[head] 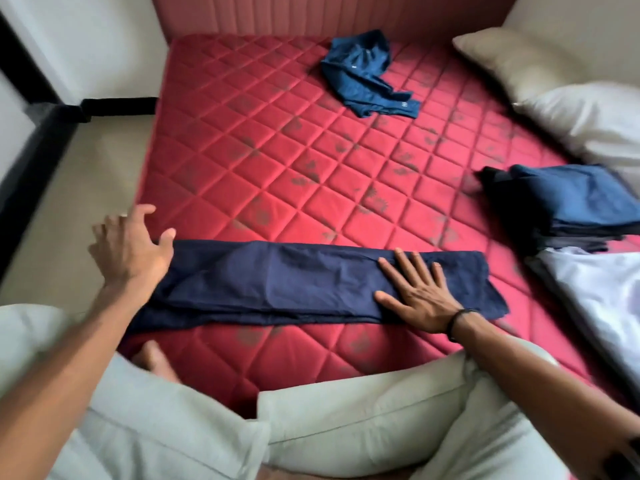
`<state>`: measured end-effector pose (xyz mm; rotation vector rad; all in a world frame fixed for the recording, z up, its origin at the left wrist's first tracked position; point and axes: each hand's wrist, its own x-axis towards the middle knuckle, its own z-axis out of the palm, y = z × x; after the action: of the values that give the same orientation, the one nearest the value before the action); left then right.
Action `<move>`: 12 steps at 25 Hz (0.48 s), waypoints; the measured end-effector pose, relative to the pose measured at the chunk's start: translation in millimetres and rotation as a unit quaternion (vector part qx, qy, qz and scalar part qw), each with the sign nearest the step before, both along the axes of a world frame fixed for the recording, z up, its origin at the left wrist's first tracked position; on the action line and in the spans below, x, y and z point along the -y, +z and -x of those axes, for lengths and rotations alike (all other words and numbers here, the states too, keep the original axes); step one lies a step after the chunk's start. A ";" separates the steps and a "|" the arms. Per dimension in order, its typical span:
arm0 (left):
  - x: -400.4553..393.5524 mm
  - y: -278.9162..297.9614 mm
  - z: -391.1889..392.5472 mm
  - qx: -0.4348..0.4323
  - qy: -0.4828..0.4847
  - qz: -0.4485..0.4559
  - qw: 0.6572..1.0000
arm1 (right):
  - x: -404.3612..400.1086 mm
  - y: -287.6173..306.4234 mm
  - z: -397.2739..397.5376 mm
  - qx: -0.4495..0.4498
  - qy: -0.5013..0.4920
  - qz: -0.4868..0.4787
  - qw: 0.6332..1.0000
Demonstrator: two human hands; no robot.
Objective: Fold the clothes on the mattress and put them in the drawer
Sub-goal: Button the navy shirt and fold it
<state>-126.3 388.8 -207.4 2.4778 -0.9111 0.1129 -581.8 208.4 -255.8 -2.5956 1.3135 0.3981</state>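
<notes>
The navy garment point(277, 282) lies folded long on the mattress point(277, 161); my right hand point(419, 296) presses it flat, my left hand point(128, 247) is spread open at its end.

Two pillows lie at the far right edge of the bed, a beige pillow point(512, 60) nearer the headboard and a white pillow point(588, 116) just beside it. The padded headboard point(311, 12) is dull pink with upright ribs. Left of the bed, pale floor point(86, 174) meets black skirting point(117, 106) beneath a white wall point(86, 46).
</notes>
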 end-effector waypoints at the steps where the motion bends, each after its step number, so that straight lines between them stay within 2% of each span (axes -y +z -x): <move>1: 7.1 1.7 35.5 0.057 -0.096 0.060 0.992 | 0.2 1.0 1.8 0.000 0.000 -0.005 1.000; 2: 16.8 -1.6 73.9 0.087 -0.199 0.087 0.972 | 0.3 1.2 3.9 0.006 0.000 -0.007 1.000; 3: 27.1 -12.1 111.1 0.103 -0.283 0.070 0.951 | 0.3 0.2 6.2 0.014 0.001 -0.002 1.000; 4: 34.8 -27.4 144.1 0.106 -0.327 0.018 0.939 | 0.2 -0.5 6.5 0.020 -0.003 0.006 1.000; 6: 45.9 -60.2 190.4 0.116 -0.325 -0.083 0.935 | 1.8 -1.1 7.5 0.038 -0.040 0.022 0.998; 8: 48.5 -79.6 198.3 0.125 -0.307 -0.136 0.934 | 4.0 -3.0 11.3 0.042 -0.100 0.031 0.994; 12: 33.7 -78.8 148.1 0.059 -0.198 -0.138 0.969 | 12.3 -6.4 20.9 0.039 -0.209 0.034 0.977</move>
<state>-274.4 355.1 -286.2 2.4965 -1.5471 -0.0030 -602.7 196.1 -262.2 -2.2690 1.8120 0.1802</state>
